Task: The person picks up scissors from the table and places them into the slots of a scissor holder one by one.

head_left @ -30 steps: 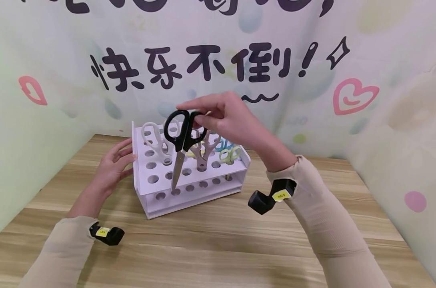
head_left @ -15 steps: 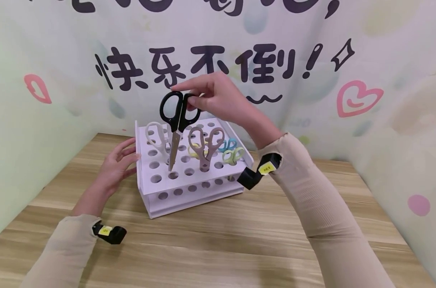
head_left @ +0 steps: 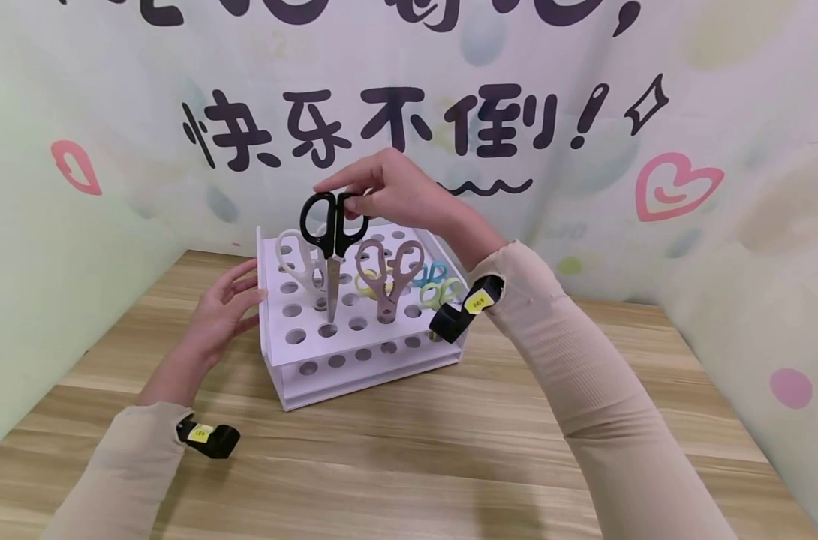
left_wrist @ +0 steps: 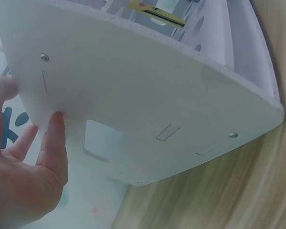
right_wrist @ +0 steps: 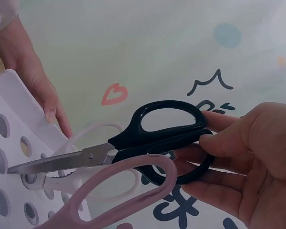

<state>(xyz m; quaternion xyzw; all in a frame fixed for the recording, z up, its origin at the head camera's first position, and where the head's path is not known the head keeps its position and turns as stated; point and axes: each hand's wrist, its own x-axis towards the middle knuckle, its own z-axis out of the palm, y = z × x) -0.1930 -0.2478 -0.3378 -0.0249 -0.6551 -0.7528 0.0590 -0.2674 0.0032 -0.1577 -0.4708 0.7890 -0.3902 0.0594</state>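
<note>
My right hand (head_left: 409, 191) pinches black-handled scissors (head_left: 336, 232) by the handle loops, blades pointing down. The blade tip is at a front-row hole of the white rack (head_left: 314, 346); whether it has entered cannot be told. In the right wrist view the scissors (right_wrist: 162, 138) have their blades together. My left hand (head_left: 223, 311) rests its fingers against the rack's left side panel (left_wrist: 128, 86), fingers fairly straight. White scissors (head_left: 302, 259) stand in the rack just behind the blades, and mauve scissors (head_left: 385, 281) stand to their right.
Farther right in the rack are yellow scissors (head_left: 368, 283), blue scissors (head_left: 431, 274) and light green scissors (head_left: 441, 291). The rack stands on a wooden table (head_left: 409, 457). A printed cloth backdrop (head_left: 517, 45) hangs close behind it.
The black scissors rose from in front of the rack, shifted back over it, then came down slightly. Their blades hang more upright. The left hand keeps its place at the side panel.
</note>
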